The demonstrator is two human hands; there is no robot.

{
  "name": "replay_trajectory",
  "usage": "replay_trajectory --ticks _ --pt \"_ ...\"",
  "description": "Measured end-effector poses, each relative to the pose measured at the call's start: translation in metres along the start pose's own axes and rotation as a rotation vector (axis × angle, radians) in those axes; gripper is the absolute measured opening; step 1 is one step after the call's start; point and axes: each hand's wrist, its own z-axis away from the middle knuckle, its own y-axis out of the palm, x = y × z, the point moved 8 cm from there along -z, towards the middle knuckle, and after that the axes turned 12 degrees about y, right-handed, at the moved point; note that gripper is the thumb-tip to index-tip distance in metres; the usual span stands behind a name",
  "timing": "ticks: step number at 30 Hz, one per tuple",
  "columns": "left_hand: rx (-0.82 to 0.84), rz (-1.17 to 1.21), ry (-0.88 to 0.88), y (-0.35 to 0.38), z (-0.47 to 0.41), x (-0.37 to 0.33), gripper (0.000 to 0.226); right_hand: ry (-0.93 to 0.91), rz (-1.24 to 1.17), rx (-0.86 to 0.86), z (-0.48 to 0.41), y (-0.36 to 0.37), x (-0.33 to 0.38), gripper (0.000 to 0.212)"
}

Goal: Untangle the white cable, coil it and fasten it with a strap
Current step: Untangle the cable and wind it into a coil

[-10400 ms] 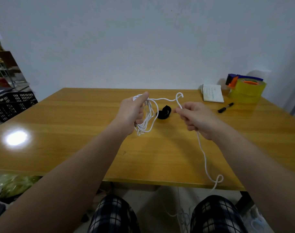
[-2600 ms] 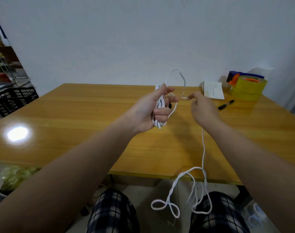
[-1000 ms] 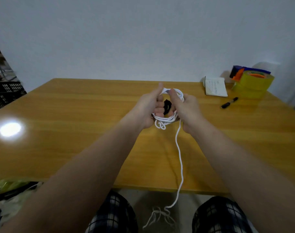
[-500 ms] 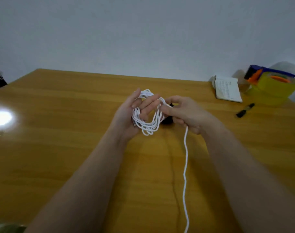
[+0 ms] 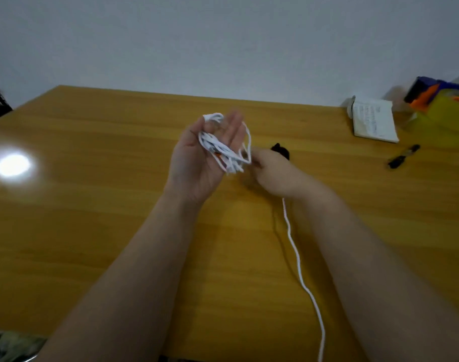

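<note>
My left hand (image 5: 197,163) is palm up, fingers flat, with the white cable (image 5: 223,150) coil lying on it. My right hand (image 5: 273,173) pinches the cable just beside the coil. The loose end runs down over the table (image 5: 92,205) toward me

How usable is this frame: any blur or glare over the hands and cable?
Head view, centre: motion blur smears the left hand and right hand, so the white cable loops read as soft streaks. Head view, right edge: the marker and tape dispenser look ghosted. Head view, left: a blown-out lamp reflection sits on the table, away from the work.
</note>
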Motion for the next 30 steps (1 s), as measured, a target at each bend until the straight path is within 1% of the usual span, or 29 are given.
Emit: replay_trajectory --ticks 1,2,3,4,7,9,10,11,12,13,15,17,19,20,22,24,26,28,30 --pt "-0.033 -0.017 0.108 -0.004 -0.002 -0.013 0.040 -0.015 -0.030 0.041 0.003 0.005 0.005 0.022" --pt "-0.078 -0.050 0.208 -0.008 -0.004 -0.026 0.044 -0.024 -0.079 0.090 0.007 0.009 0.010 0.018" --pt "-0.111 -0.109 0.296 -0.011 -0.006 -0.039 0.041 -0.019 -0.138 0.130 0.010 0.012 0.013 0.015" --pt "-0.133 -0.159 0.353 -0.015 -0.008 -0.050 0.036 -0.001 -0.205 0.155 0.012 0.013 0.015 0.016" --pt "-0.185 -0.228 0.446 -0.022 -0.010 -0.068 0.031 0.087 -0.429 0.159 0.018 0.008 0.012 0.019" --pt "-0.238 -0.267 0.478 -0.027 -0.010 -0.067 0.028 0.099 -0.509 0.129 0.022 0.005 0.012 0.018" --pt "-0.259 -0.286 0.475 -0.027 -0.009 -0.064 0.028 0.086 -0.469 0.082 0.024 0.002 0.012 0.016" --pt "-0.272 -0.320 0.467 -0.026 -0.008 -0.060 0.031 0.061 -0.355 0.029 0.026 -0.002 0.013 0.015" --pt "-0.281 -0.386 0.463 -0.027 -0.006 -0.056 0.030 0.025 -0.195 -0.004 0.028 -0.003 0.018 0.017" --pt "-0.281 -0.455 0.462 -0.025 -0.003 -0.053 0.023 -0.016 -0.030 -0.005 0.032 -0.001 0.024 0.019" --pt "-0.301 -0.561 0.449 -0.018 0.006 -0.045 0.018 -0.070 0.236 0.065 0.044 0.006 0.033 0.025" --pt "-0.290 -0.626 0.412 -0.007 0.017 -0.036 0.011 -0.093 0.411 0.122 0.059 0.004 0.040 0.029" --pt "-0.237 -0.710 0.399 0.011 0.030 -0.030 0.011 -0.148 0.498 0.161 0.076 0.000 0.051 0.024" --pt "-0.199 -0.827 0.399 0.018 0.034 -0.028 0.011 -0.184 0.497 0.166 0.085 -0.004 0.059 0.021" --pt "-0.093 -1.129 0.404 0.040 0.047 -0.025 0.012 -0.212 0.433 0.129 0.104 -0.017 0.074 0.018" --pt "0.072 -1.344 0.364 0.069 0.061 -0.015 0.013 -0.155 0.279 0.089 0.119 -0.037 0.081 0.014" --pt "0.253 -1.491 0.303 0.094 0.072 -0.005 0.023 -0.119 0.164 0.061 0.131 -0.055 0.085 0.012" --pt "0.442 -1.738 0.287 0.110 0.077 0.002 0.036 -0.103 0.144 0.059 0.139 -0.070 0.086 0.015" --pt "0.569 -1.962 0.309 0.120 0.080 0.003 0.061 -0.087 0.152 0.044 0.143 -0.082 0.082 0.017"
